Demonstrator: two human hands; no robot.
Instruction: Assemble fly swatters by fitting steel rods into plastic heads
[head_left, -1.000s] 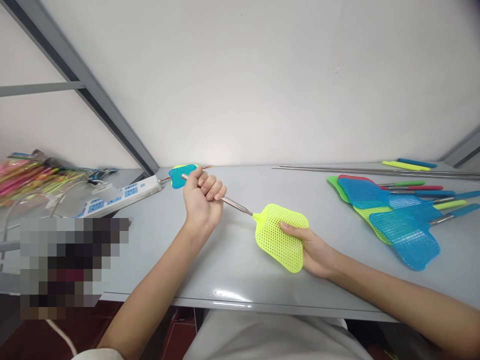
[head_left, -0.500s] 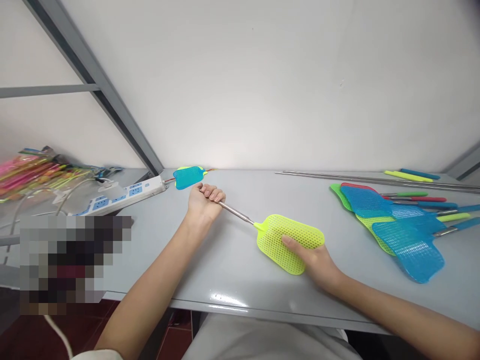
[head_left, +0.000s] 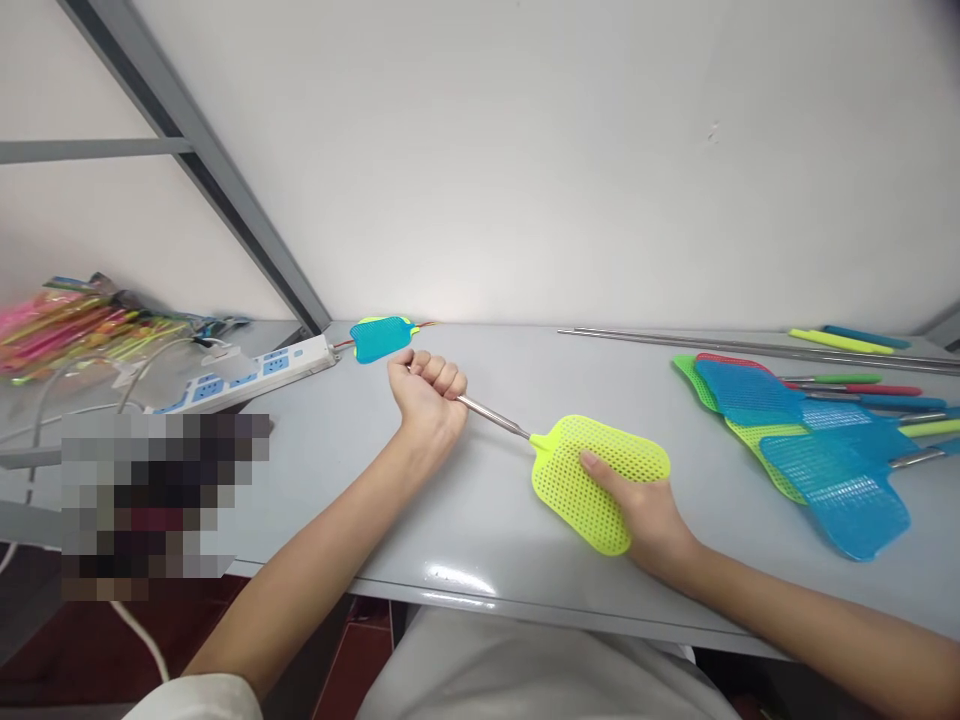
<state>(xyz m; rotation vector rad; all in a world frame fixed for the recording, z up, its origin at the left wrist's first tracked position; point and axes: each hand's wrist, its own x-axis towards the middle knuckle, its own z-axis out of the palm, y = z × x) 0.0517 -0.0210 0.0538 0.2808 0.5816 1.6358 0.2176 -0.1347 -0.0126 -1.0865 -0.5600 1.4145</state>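
Both hands grip one fly swatter with a yellow-green perforated head and a thin metal rod. My left hand is closed in a fist around the rod's far end and hides whatever part lies inside it. My right hand pinches the head, thumb on top and fingers out of sight underneath. The swatter slants across the grey table, its head toward me and to the right. Beyond my left hand lies a blue swatter head over a yellow-green one.
At right lies a pile of blue, green, red and yellow swatters. Long metal rods and loose grip sleeves lie along the wall. To the left are a power strip with cables and bagged colourful swatters.
The camera view has shifted slightly, so most things sit a little farther right. My left hand is now more tightly curled around the rod; the right hand's hold looks the same.
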